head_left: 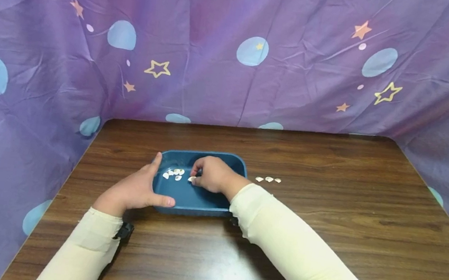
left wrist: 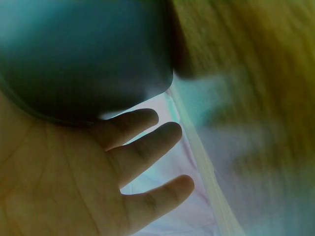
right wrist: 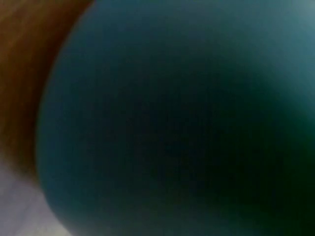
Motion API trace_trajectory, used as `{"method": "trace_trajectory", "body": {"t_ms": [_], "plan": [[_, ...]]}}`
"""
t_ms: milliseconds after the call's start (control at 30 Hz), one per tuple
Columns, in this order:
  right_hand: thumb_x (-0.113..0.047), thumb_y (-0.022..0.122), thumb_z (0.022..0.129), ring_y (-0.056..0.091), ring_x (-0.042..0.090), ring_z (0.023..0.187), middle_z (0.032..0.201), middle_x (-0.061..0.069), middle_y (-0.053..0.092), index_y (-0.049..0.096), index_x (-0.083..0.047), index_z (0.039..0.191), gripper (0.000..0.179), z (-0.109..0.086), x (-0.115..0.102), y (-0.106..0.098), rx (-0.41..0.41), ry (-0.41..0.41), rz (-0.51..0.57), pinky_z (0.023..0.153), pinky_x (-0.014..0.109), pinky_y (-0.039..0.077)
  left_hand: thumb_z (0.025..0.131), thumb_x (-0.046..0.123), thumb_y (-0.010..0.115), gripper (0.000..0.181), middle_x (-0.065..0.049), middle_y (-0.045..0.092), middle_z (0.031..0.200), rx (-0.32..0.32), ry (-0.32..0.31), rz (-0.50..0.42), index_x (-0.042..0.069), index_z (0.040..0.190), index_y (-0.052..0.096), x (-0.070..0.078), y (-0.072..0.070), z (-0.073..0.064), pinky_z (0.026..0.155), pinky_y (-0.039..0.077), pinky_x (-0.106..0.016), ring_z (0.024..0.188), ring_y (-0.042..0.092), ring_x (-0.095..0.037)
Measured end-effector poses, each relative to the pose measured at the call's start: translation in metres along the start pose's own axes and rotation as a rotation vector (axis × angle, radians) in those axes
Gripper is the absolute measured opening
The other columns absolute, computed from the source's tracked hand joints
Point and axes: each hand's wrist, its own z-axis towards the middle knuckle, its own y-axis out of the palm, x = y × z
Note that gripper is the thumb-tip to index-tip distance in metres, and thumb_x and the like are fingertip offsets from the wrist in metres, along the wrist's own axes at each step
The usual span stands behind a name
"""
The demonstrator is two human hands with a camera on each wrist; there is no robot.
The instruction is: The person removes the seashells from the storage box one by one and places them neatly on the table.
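A blue plastic tray [head_left: 198, 207] stands on the wooden table in the head view. Inside it, toward the left end, lie several small white shells [head_left: 178, 178]. My right hand [head_left: 213, 175] reaches into the tray and pinches a small shell [head_left: 191, 179] between thumb and fingertips, low over the tray floor. At the tray's left end, my left hand [head_left: 133, 190] rests against the wall, its thumb along the front rim. The left wrist view shows that hand's fingers [left wrist: 147, 147] extended and spread beneath the tray's dark side. Only the blurred blue tray wall fills the right wrist view.
Three small white shells [head_left: 269, 179] lie in a row on the table [head_left: 326, 211], just right of the tray. A purple cloth [head_left: 207, 75] with stars and planets hangs behind and along both sides of the table.
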Motion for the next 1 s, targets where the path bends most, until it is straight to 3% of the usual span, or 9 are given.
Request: {"method": "trace_trajectory", "body": {"t_ms": [267, 533, 700, 900, 1000], "plan": [[-0.019, 0.081, 0.094, 0.053, 0.009, 0.064, 0.068, -0.005, 0.058, 0.076, -0.015, 0.095, 0.006, -0.005, -0.004, -0.010, 0.051, -0.075, 0.096, 0.062, 0.026, 0.045, 0.079, 0.066, 0.084, 0.144, -0.036, 0.016, 0.170, 0.012, 0.029, -0.007, 0.002, 0.167, -0.011, 0.001, -0.002, -0.002, 0.121, 0.034, -0.063, 0.154, 0.030, -0.051], [-0.018, 0.081, 0.093, 0.046, 0.008, 0.060, 0.063, -0.007, 0.048, 0.077, -0.013, 0.099, 0.009, -0.022, 0.001, -0.037, 0.097, -0.108, 0.172, 0.062, 0.025, 0.041, 0.078, 0.067, 0.085, 0.145, -0.035, 0.018, 0.170, 0.019, 0.022, 0.004, 0.004, 0.168, -0.010, 0.001, -0.002, -0.001, 0.120, 0.034, -0.064, 0.153, 0.032, -0.051], [-0.016, 0.081, 0.091, 0.045, 0.007, 0.058, 0.061, -0.008, 0.046, 0.079, -0.010, 0.099, 0.011, -0.035, 0.014, -0.054, 0.164, -0.132, 0.187, 0.060, 0.026, 0.040, 0.077, 0.066, 0.086, 0.146, -0.035, 0.018, 0.170, 0.026, 0.023, 0.007, 0.003, 0.168, -0.010, -0.001, -0.001, 0.002, 0.121, 0.033, -0.063, 0.154, 0.031, -0.050], [-0.016, 0.080, 0.091, 0.043, 0.008, 0.056, 0.059, -0.007, 0.045, 0.079, -0.009, 0.099, 0.011, -0.051, 0.037, -0.071, 0.213, -0.095, 0.191, 0.057, 0.027, 0.038, 0.077, 0.064, 0.087, 0.146, -0.033, 0.014, 0.171, 0.023, 0.022, -0.010, 0.005, 0.168, -0.011, -0.001, 0.000, 0.000, 0.123, 0.031, -0.062, 0.156, 0.026, -0.050], [-0.014, 0.079, 0.092, 0.047, 0.008, 0.052, 0.059, -0.006, 0.047, 0.078, -0.007, 0.098, 0.010, -0.060, 0.053, -0.076, 0.228, -0.072, 0.215, 0.051, 0.026, 0.043, 0.077, 0.064, 0.087, 0.146, -0.033, 0.013, 0.171, 0.022, 0.027, -0.012, 0.005, 0.168, -0.011, 0.000, 0.000, 0.000, 0.123, 0.030, -0.062, 0.156, 0.025, -0.050]]}}
